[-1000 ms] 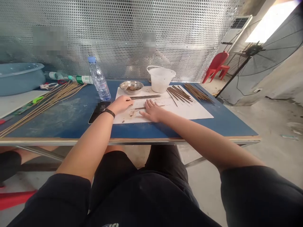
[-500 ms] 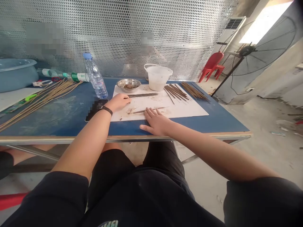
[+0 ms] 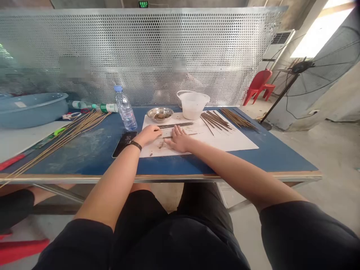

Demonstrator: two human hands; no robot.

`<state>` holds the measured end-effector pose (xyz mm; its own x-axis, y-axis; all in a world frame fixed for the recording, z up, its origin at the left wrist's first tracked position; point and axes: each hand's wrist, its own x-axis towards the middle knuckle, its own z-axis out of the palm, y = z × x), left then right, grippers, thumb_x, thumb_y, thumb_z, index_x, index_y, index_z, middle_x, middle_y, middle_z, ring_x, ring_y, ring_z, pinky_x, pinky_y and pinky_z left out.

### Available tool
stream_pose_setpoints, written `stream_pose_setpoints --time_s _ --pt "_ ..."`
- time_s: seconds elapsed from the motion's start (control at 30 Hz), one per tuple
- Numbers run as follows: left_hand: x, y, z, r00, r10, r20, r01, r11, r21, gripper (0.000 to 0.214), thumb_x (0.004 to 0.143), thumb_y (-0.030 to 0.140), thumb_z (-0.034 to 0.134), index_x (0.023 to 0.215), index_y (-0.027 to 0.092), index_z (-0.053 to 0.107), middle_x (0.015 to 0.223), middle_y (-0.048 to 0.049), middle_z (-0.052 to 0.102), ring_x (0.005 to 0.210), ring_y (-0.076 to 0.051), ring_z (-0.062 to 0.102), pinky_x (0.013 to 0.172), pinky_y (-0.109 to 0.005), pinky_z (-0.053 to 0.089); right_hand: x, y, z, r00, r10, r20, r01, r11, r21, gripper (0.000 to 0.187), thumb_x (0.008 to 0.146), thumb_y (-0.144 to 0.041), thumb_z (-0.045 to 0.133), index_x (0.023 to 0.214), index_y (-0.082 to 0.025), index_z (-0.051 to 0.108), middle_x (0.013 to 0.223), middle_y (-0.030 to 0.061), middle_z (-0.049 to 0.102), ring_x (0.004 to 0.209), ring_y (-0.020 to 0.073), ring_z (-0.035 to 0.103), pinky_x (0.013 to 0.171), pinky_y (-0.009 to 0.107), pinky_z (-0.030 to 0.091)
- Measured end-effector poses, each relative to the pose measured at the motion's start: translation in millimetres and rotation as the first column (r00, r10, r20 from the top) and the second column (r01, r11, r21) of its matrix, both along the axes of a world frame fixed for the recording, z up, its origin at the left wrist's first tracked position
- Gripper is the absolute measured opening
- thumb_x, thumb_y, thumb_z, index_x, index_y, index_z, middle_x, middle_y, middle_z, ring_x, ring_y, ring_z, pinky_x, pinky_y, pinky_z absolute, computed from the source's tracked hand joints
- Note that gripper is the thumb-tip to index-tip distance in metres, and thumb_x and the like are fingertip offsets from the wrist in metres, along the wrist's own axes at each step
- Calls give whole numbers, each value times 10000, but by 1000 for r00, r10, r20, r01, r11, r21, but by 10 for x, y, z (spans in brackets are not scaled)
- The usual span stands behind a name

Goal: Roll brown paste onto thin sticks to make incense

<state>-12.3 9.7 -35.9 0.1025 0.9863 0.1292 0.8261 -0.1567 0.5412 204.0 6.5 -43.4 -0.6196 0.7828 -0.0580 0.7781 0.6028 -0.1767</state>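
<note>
Stick (image 3: 185,134) lying on the white sheet (image 3: 236,143) under the right hand's (image 3: 179,139) spread fingers could roll or snap if pressed hard; the curled left hand (image 3: 147,135), near the phone (image 3: 123,144), may hold something, impossible to tell.

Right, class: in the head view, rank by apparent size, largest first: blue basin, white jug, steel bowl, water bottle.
1. Blue basin
2. White jug
3. Steel bowl and water bottle look alike, so unranked: the bottle is taller, the bowl wider.
</note>
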Motion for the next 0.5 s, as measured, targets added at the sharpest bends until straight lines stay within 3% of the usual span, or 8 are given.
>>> stream_pose_setpoints --time_s 0.17,0.33,0.5 --pt "-10 34 -39 1000 -14 8 14 1000 21 342 876 516 599 748 218 711 792 -63 743 723 -238 623 648 -336 412 202 -363 41 997 72 9 -72 997 -32 1277 904 -899 42 1660 124 151 1749 319 79 1641 462 61 1329 580 141" --pt "-36 75 -62 1000 -13 7 13 1000 15 317 869 506 608 742 228 691 791 -64 741 698 -237 612 633 -341 397 506 -733 35 991 129 -33 -129 992 7 1272 895 -923 86 1672 75 215 1757 276 126 1640 458 87 1334 591 154" --pt "-67 122 -92 1000 -15 0 15 1000 18 324 868 513 605 765 224 708 835 -73 758 746 -248 631 648 -338 406 536 -571 -49 993 116 0 -116 993 33 1247 919 -897 72 1664 94 207 1747 304 125 1642 458 87 1325 611 145"
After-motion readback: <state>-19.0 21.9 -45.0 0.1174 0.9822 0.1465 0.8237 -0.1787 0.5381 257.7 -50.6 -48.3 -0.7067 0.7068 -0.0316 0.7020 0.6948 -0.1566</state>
